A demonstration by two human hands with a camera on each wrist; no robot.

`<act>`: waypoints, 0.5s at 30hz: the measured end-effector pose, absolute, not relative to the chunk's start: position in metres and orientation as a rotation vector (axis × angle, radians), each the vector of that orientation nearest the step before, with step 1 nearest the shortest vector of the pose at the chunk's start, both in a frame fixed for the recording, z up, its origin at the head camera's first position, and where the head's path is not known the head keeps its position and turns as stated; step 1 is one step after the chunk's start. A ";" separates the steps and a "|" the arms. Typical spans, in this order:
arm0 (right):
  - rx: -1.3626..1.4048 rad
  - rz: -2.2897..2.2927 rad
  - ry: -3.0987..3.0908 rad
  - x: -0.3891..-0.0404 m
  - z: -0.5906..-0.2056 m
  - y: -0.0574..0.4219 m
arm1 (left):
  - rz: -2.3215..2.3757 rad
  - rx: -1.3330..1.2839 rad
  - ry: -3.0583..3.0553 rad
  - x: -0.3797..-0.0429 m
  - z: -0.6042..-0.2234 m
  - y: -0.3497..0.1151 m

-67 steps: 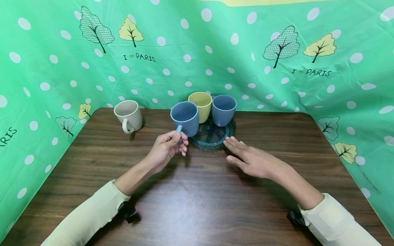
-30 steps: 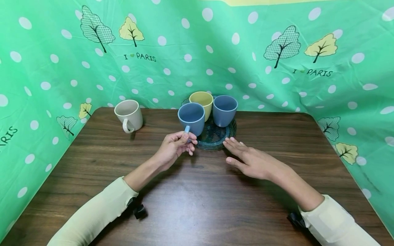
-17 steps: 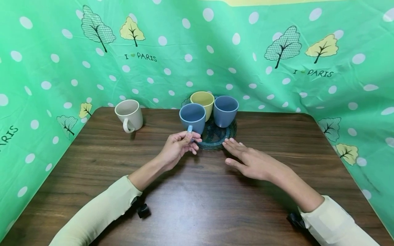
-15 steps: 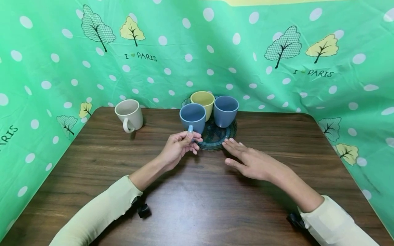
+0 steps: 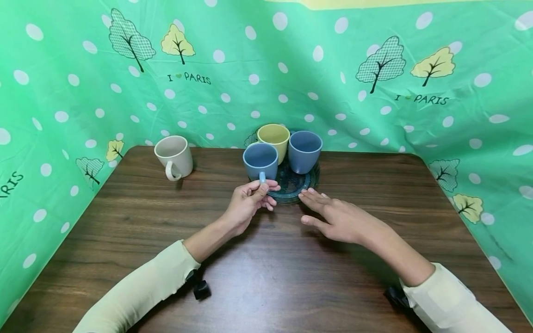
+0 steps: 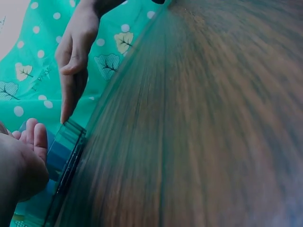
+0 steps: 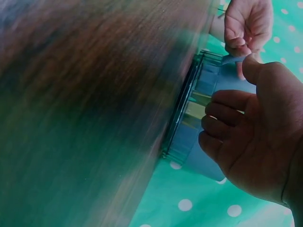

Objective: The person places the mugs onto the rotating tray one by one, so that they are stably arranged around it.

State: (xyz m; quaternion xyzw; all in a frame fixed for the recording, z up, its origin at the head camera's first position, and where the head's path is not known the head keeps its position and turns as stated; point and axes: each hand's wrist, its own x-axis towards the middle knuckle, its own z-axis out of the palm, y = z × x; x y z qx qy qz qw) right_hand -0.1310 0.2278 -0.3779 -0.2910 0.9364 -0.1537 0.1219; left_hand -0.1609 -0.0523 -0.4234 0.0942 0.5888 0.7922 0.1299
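In the head view my left hand [image 5: 247,206] pinches the handle of a blue mug [image 5: 260,159] between thumb and fingers. The mug is upright over the left part of a round, dark teal glass tray [image 5: 287,190]. A yellow mug [image 5: 281,141] and a second blue mug [image 5: 305,152] stand towards the tray's back. My right hand [image 5: 345,219] reaches in from the right, palm down, its straight fingertips at the tray's front right rim. The right wrist view shows this right hand [image 7: 260,132] beside the tray's clear side wall [image 7: 207,78].
A white mug [image 5: 176,157] stands apart at the back left of the brown wooden table [image 5: 266,277], handle facing forward. Behind and beside the table hangs a green dotted cloth [image 5: 250,55] printed with trees.
My left hand has carried the blue mug rightwards and down over the tray, turning its handle more to the front. My right hand has stayed almost in place at the rim.
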 end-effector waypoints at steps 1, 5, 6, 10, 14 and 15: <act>-0.849 -0.450 2.734 -0.131 -0.378 0.228 | 2.303 0.270 1.717 -0.161 -0.424 -0.051; -0.849 -0.452 2.737 -0.131 -0.379 0.229 | 2.319 0.254 1.745 -0.159 -0.426 -0.046; -0.854 -0.455 2.735 -0.131 -0.379 0.229 | 2.325 0.252 1.751 -0.158 -0.427 -0.045; -0.875 -0.464 2.732 -0.131 -0.379 0.229 | 2.342 0.255 1.783 -0.157 -0.431 -0.043; -0.890 -0.474 2.733 -0.132 -0.379 0.229 | 2.341 0.263 1.793 -0.157 -0.432 -0.043; -0.890 -0.476 2.733 -0.132 -0.380 0.229 | 2.339 0.259 1.790 -0.157 -0.431 -0.043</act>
